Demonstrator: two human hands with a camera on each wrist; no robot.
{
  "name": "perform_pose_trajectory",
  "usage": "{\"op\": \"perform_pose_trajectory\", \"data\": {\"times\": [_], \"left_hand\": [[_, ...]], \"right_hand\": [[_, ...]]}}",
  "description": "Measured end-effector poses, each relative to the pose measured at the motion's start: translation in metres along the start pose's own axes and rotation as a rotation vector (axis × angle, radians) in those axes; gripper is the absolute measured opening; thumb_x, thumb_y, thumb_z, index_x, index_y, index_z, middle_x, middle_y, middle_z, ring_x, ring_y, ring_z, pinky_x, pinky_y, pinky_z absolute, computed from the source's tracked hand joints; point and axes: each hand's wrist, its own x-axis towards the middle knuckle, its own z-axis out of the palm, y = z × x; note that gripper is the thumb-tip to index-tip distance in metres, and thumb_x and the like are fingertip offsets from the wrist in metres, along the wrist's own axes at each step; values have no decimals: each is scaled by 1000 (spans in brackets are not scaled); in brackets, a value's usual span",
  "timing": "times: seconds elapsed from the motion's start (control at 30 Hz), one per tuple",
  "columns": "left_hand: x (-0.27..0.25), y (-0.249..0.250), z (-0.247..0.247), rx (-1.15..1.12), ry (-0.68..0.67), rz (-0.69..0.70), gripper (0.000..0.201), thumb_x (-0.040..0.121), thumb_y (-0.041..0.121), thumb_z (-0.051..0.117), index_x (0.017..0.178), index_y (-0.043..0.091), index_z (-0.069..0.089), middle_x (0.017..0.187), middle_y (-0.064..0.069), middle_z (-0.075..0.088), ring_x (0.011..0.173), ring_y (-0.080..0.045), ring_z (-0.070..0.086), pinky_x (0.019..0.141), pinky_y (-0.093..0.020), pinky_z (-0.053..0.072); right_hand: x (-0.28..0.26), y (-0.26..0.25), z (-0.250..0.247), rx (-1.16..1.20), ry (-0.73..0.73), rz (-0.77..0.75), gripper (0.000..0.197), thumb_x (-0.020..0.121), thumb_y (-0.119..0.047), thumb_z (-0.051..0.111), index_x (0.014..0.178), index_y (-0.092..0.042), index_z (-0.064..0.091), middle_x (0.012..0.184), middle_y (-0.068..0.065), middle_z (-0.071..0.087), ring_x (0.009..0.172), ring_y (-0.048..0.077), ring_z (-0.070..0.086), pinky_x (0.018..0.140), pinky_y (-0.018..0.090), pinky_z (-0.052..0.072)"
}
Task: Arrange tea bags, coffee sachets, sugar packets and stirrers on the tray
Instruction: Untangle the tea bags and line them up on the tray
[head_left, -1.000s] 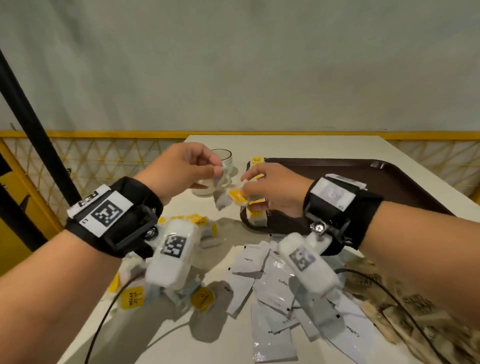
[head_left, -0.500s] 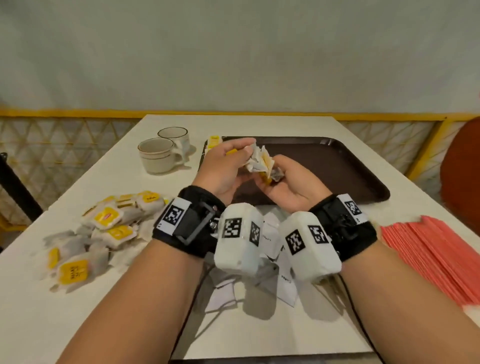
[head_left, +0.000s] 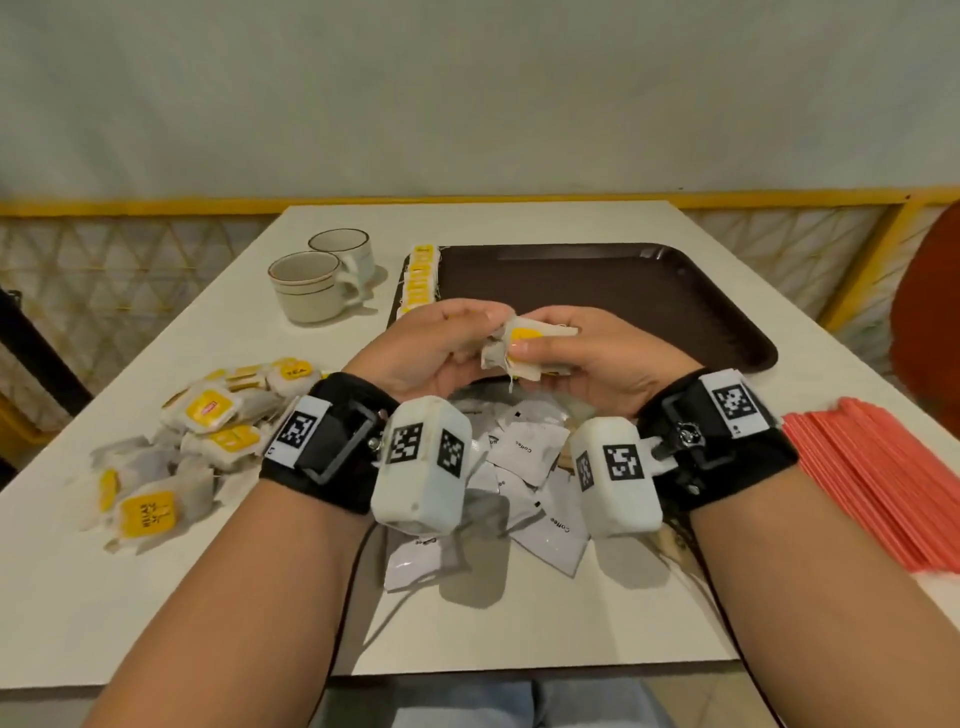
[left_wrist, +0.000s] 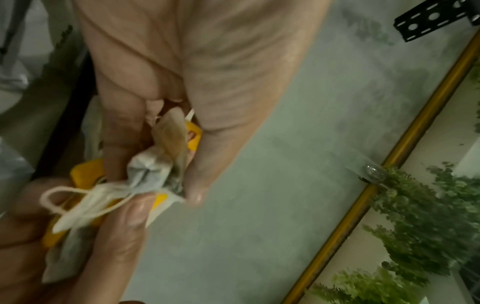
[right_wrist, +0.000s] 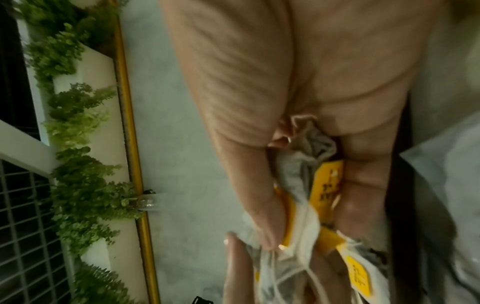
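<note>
At frame centre, above the tray's (head_left: 675, 291) near edge, the left hand (head_left: 421, 353) and right hand (head_left: 597, 358) pinch a clump of tea bags (head_left: 530, 348) with curled fingers, seemingly untangling strings before placing.

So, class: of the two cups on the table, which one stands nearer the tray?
The farther cup, with the dark rim, stands nearer the tray; the striped cup sits left of it and closer to the person.
</note>
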Motion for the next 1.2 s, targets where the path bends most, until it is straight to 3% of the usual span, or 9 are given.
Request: {"op": "perform_pose_trajectory", "data": {"times": [0.1, 0.27, 0.37, 0.43, 0.5, 0.63, 0.9, 1.07, 1.2], "left_hand": [[-2, 2, -8, 75, -55, -15, 29, 78, 7, 65, 106, 5, 62, 91, -10, 68, 82, -18, 66, 76, -26, 59], [-3, 4, -13, 158, -30, -27, 30, 78, -2, 65, 106, 6, 61, 79, -8, 61, 58, -11, 55, 51, -13, 49], [-1, 3, -17, 107, -12, -26, 35, 69, 2, 70, 103, 6, 63, 98, -20, 53, 82, -27, 43, 60, -17, 52], [0, 3, -18, 85, 11, -28, 29, 73, -1, 67, 101, 6, 62, 99, -22, 55, 84, -28, 48, 63, -19, 54], [1, 4, -17, 77, 29, -16, 21, 82, -6, 60, 100, 5, 62, 91, -15, 62, 75, -19, 61, 60, -19, 55], [2, 4, -17, 45, 38, 3, 20, 87, -5, 56, 104, 3, 61, 89, -9, 67, 71, -12, 69, 61, -20, 55], [6, 2, -23, -29, 50, 48, 20, 90, -2, 53, 109, 2, 60, 93, -11, 66, 81, -17, 66, 73, -23, 57], [5, 3, -20, -54, 97, 32, 23, 87, -6, 55, 105, 6, 61, 83, -6, 67, 73, -12, 66, 71, -20, 57], [4, 3, -23, -16, 40, 18, 36, 77, -13, 60, 105, 10, 62, 77, -3, 66, 67, -10, 62, 72, -19, 56]], "right_hand": [[1, 0, 0, -39, -4, 37, 6, 85, -10, 64, 91, -9, 63, 78, 4, 69, 72, 11, 66, 61, 22, 56], [3, 2, 2, -25, 13, 42, 4, 88, -9, 63, 91, -8, 63, 83, 8, 68, 74, 14, 67, 60, 22, 57], [5, 4, 1, -6, 32, 0, 11, 86, -1, 63, 95, -6, 62, 89, 10, 68, 79, 16, 68, 69, 25, 59], [5, 5, 1, -29, 19, -26, 19, 81, 5, 65, 96, -7, 63, 89, 8, 69, 81, 16, 68, 72, 25, 58], [4, 6, 2, -67, 14, -43, 24, 78, 8, 67, 96, -7, 64, 89, 7, 69, 83, 16, 68, 73, 25, 58], [5, 5, 3, -69, 39, -45, 19, 82, 5, 65, 99, -3, 64, 95, 11, 68, 84, 16, 67, 74, 24, 58], [6, 4, 8, 45, 11, -10, 19, 87, 2, 60, 105, 0, 61, 99, 13, 67, 85, 16, 68, 71, 24, 59], [3, 0, 11, 152, 39, 26, 19, 89, 3, 57, 107, 2, 58, 96, 13, 66, 80, 15, 69, 64, 22, 58], [2, 0, 9, 146, 65, 38, 27, 89, 0, 58, 116, 6, 56, 96, 13, 66, 79, 15, 69, 64, 22, 59]]}}
